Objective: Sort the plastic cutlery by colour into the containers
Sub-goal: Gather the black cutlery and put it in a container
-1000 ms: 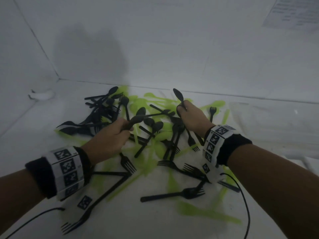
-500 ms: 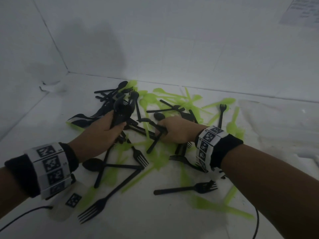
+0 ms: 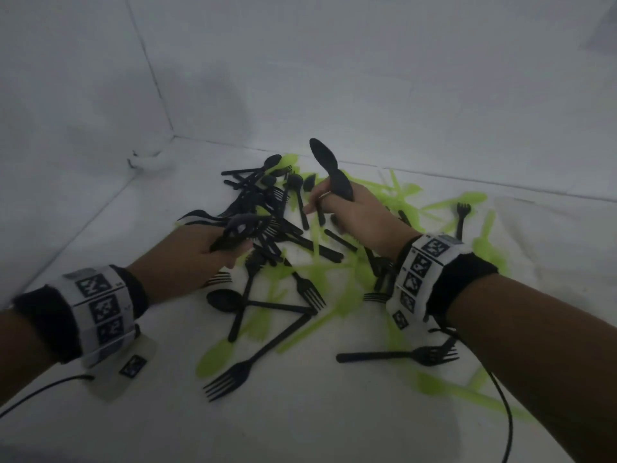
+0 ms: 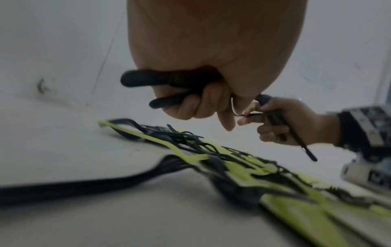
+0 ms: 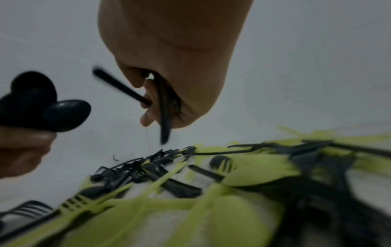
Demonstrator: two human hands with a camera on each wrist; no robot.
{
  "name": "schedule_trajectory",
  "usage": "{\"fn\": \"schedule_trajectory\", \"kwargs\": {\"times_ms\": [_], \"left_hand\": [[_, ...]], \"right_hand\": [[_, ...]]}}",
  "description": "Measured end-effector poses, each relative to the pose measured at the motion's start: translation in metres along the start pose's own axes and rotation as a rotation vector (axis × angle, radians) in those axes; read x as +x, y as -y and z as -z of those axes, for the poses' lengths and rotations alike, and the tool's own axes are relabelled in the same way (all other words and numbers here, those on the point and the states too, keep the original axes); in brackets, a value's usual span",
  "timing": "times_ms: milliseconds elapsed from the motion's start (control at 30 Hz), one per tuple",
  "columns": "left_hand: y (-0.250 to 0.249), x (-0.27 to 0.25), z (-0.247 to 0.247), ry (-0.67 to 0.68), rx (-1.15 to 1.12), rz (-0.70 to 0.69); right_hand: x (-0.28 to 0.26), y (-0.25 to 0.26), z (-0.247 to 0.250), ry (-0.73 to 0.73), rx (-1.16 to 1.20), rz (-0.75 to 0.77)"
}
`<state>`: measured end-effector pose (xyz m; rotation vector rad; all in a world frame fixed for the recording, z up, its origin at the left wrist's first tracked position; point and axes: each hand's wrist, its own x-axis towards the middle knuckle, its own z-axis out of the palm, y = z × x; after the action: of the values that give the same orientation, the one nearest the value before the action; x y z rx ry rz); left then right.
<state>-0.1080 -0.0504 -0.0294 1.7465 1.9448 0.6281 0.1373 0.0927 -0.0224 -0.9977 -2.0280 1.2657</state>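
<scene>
Black spoons (image 3: 329,168) fill both gripping hands, left (image 3: 200,252) and right (image 3: 360,215), handles hidden by fingers.

head view looks forward and down from above, each wrist view sits low and close behind its own hand, all three share the cutlery pile (image 3: 300,262)

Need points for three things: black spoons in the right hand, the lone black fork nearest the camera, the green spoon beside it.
black spoons (image 3: 339,183), head view, on the lower bowl above the knuckles
black fork (image 3: 233,375), head view, on the neck just behind the tines
green spoon (image 3: 213,359), head view, on the bowl
</scene>
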Motion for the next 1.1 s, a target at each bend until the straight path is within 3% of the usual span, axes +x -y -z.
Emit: {"fn": "schedule_trajectory", "kwargs": {"times_ms": [133, 267, 467, 733, 900, 1100], "left_hand": [[0.025, -0.018, 0.011, 0.017, 0.098, 0.070], [0.037, -0.036, 0.011, -0.024, 0.101, 0.135], [0.021, -0.033, -0.013, 0.045, 0.214, 0.089], [0.005, 0.003, -0.040, 0.205, 0.320, 0.115], [0.002, 0.003, -0.030, 0.187, 0.161, 0.192], [0.008, -0.001, -0.017, 0.099, -0.291, 0.342]], "right_hand": [[0.012, -0.007, -0.034, 0.080, -0.145, 0.073], [0.021, -0.017, -0.062, 0.167, -0.241, -0.002], [0.034, -0.024, -0.082, 0.097, -0.455, -0.056], [0.036, -0.030, -0.078, 0.055, -0.499, -0.084], [0.038, -0.031, -0.075, 0.035, -0.531, -0.076], [0.048, -0.025, -0.078, -0.060, -0.434, -0.031]]}}
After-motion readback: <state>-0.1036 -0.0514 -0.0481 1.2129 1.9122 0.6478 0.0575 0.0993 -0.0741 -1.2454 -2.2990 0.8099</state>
